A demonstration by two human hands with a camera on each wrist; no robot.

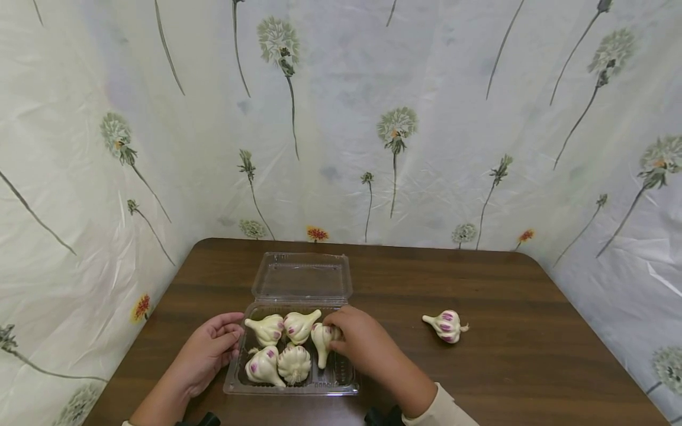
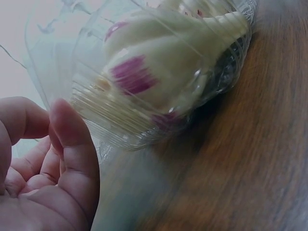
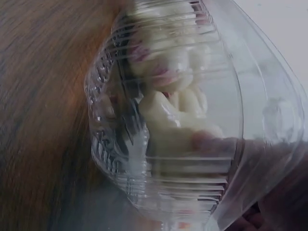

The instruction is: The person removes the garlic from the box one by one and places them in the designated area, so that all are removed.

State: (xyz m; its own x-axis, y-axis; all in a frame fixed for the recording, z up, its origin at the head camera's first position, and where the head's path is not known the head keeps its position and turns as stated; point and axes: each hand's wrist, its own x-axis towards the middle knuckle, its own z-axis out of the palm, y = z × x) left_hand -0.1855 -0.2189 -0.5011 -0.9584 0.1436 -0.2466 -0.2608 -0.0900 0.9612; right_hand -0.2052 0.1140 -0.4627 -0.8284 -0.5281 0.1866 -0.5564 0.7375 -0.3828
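Observation:
A clear plastic clamshell box [image 1: 290,391] lies open on the table with several garlic bulbs inside, white with purple patches. At its left side, my left hand [image 1: 205,355] pinches the rim between thumb and finger; the left wrist view shows a bulb [image 2: 159,62] through the wall beside it. My right hand [image 1: 370,346] reaches over the right side and grips a garlic bulb [image 1: 322,343], its stem pointing toward me. Through the clear wall, the right wrist view shows this bulb [image 3: 168,120] and fingertips on it, blurred.
One more garlic bulb [image 1: 447,326] lies on the brown wooden table [image 1: 506,367], right of the box. The box's hinged lid [image 1: 301,278] is folded back toward the far edge. A flower-patterned sheet [image 1: 341,118] hangs behind and around the table.

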